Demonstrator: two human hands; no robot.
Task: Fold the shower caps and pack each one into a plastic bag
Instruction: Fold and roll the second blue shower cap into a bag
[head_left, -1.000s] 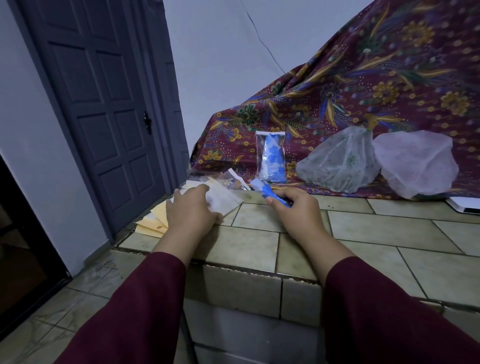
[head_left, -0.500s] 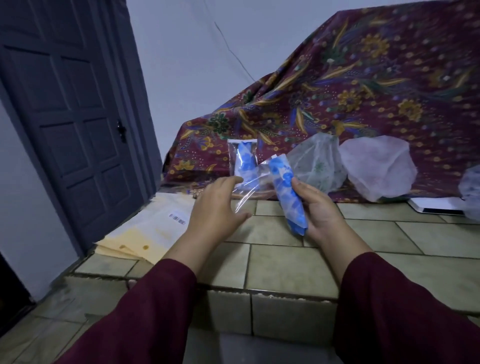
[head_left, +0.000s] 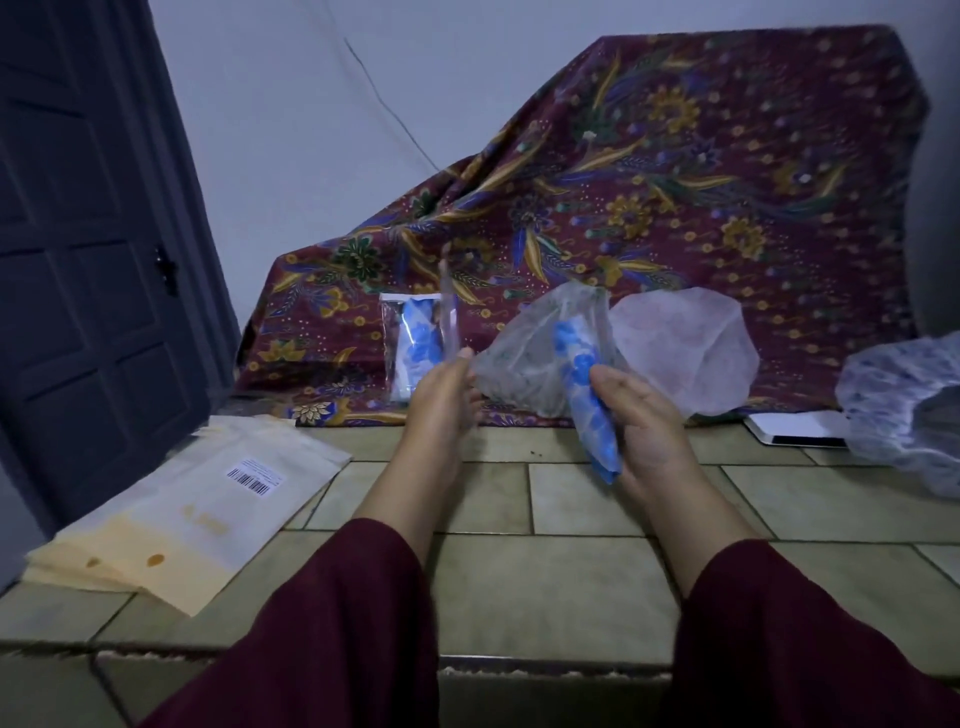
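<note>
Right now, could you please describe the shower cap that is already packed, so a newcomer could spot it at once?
Find the maroon floral cloth draped at the back of the tiled ledge. Against its lower left part stands the packed shower cap, left of the left hand. Unlike the loose, puffy caps to the right, it is a blue-and-white roll inside a clear bag.

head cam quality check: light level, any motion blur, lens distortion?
Head view: dim, bluish, low contrast, no glare. Left hand and the clear plastic bag it pinches are motion-smeared; right hand gripping the folded blue shower cap is sharper. Wide-angle bending shows on the door and tile lines.
</note>
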